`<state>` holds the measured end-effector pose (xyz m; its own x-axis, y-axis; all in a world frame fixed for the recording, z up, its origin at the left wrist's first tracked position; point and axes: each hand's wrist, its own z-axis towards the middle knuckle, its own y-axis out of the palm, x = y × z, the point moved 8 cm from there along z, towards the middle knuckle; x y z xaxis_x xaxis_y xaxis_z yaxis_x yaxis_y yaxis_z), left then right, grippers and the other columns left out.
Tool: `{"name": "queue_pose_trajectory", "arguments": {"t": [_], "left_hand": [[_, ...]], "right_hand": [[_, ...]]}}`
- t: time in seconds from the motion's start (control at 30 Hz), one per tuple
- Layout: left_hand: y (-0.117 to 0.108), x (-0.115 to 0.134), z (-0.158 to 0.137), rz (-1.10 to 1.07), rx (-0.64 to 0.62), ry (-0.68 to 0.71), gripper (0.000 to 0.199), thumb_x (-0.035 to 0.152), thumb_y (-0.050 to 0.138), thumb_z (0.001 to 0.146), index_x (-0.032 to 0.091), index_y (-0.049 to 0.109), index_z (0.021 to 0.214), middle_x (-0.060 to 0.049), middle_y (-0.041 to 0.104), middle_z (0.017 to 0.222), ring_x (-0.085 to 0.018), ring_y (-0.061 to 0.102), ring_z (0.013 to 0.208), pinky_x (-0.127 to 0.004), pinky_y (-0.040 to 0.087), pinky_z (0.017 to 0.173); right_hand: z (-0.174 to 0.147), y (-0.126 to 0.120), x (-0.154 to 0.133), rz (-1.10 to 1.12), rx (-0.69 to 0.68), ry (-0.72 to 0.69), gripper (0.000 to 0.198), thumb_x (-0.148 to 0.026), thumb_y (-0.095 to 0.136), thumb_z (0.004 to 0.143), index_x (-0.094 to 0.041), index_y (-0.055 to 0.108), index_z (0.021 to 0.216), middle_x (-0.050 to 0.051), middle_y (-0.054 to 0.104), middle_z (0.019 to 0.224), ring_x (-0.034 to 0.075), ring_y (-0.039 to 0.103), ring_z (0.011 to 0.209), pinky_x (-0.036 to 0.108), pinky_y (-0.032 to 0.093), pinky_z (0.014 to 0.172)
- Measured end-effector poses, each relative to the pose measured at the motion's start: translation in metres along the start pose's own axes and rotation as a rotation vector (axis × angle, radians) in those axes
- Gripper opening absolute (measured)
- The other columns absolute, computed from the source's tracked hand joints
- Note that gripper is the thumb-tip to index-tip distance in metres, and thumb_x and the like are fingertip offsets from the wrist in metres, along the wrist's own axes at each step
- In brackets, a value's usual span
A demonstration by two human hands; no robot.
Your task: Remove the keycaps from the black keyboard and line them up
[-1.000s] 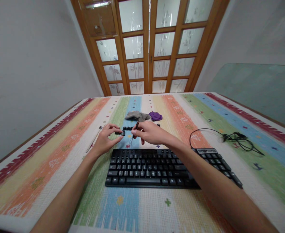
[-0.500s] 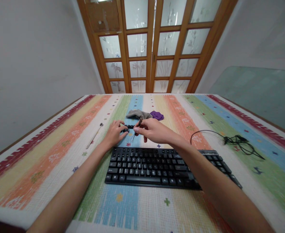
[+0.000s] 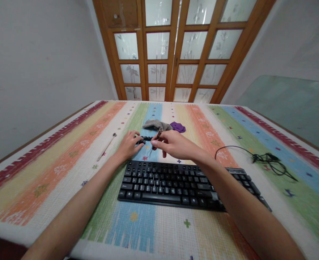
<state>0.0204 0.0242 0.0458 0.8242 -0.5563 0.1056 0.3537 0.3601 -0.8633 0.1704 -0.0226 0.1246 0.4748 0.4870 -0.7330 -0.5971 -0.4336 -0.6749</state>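
My left hand point(image 3: 129, 146) rests on the cloth beyond the keyboard's left end, thumb and index finger closed about a small black keycap point(image 3: 142, 142). More loose black keycaps point(image 3: 148, 138) lie in a row right beside those fingertips. Pinched in my right hand point(image 3: 173, 145) is a keycap puller point(image 3: 158, 135) with a dark handle, its thin wires pointing down toward the cloth. The black keyboard point(image 3: 162, 184) lies below both hands. My right forearm crosses over it and hides part of its right side.
Behind the hands lie a grey cloth point(image 3: 155, 125) and a purple cloth point(image 3: 178, 127). A thin brush-like stick point(image 3: 106, 147) is at the left. To the right, a black cable point(image 3: 268, 159) is bundled on the striped tablecloth point(image 3: 67, 173).
The view has tilted and shifted slightly. Both hands keep nearly the same places and grips; the keyboard and cloths stay put.
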Motion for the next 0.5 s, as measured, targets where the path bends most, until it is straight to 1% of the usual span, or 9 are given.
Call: {"name": "queue_pose_trajectory", "arguments": {"t": [0.13,0.33,0.5], "left_hand": [[0.0004,0.0001,-0.0002,-0.002,0.002,0.004,0.02,0.027,0.06,0.09,0.02,0.071,0.105,-0.009,0.055,0.109,-0.025,0.052,0.096,-0.043,0.047,0.089],[0.0003,0.0001,0.0004,-0.033,-0.002,-0.002,0.018,0.027,0.06,0.089,0.019,0.071,0.101,-0.01,0.056,0.11,-0.026,0.052,0.099,-0.044,0.046,0.091],[0.0001,-0.0029,-0.0004,-0.018,0.01,-0.016,0.017,0.027,0.06,0.088,0.02,0.07,0.1,-0.009,0.056,0.109,-0.026,0.052,0.099,-0.043,0.046,0.091]], "right_hand": [[-0.0001,0.0015,0.0009,-0.001,-0.012,-0.004,0.022,-0.029,0.053,0.096,-0.012,0.066,0.092,0.006,0.073,0.086,0.009,0.062,0.052,0.024,0.048,0.055],[-0.0007,0.0027,-0.001,-0.015,-0.022,-0.021,0.025,-0.033,0.053,0.096,-0.012,0.066,0.092,0.006,0.073,0.084,0.01,0.064,0.053,0.025,0.047,0.056],[-0.0014,0.0024,-0.0023,-0.016,-0.022,-0.008,0.025,-0.033,0.053,0.096,-0.012,0.067,0.093,0.006,0.073,0.084,0.01,0.062,0.053,0.025,0.047,0.055]]}}
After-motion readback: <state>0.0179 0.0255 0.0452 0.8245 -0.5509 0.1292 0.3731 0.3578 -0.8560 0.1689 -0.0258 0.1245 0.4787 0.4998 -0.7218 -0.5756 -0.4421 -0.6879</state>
